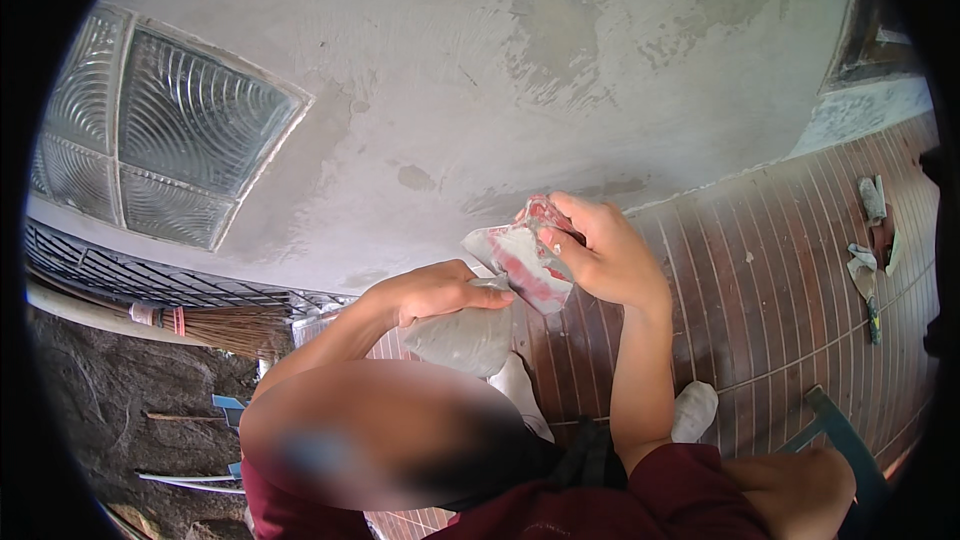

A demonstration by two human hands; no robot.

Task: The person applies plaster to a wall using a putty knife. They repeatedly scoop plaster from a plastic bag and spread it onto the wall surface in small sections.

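Note:
My right hand [615, 255] grips a flat plaster spreader [515, 258], red and smeared with whitish plaster, by its thicker upper end. My left hand [435, 292] is closed on a grey, plaster-coated flat piece [462, 343] that widens downward; its exact kind is not clear. The spreader's lower edge meets the top of the grey piece by my left thumb. Both hands are held in front of a grey plastered wall [420, 70] with darker, damp-looking patches. The left fingers behind the grey piece are hidden.
A glass-block window [195, 105] is set in the wall at left, above a black grille [130, 265] and a stick broom [225, 328]. Brown striped tiles [740, 280] cover the floor. Plaster-smeared scrapers [864, 275] lie at right, and a green chair [845, 440] stands near my leg.

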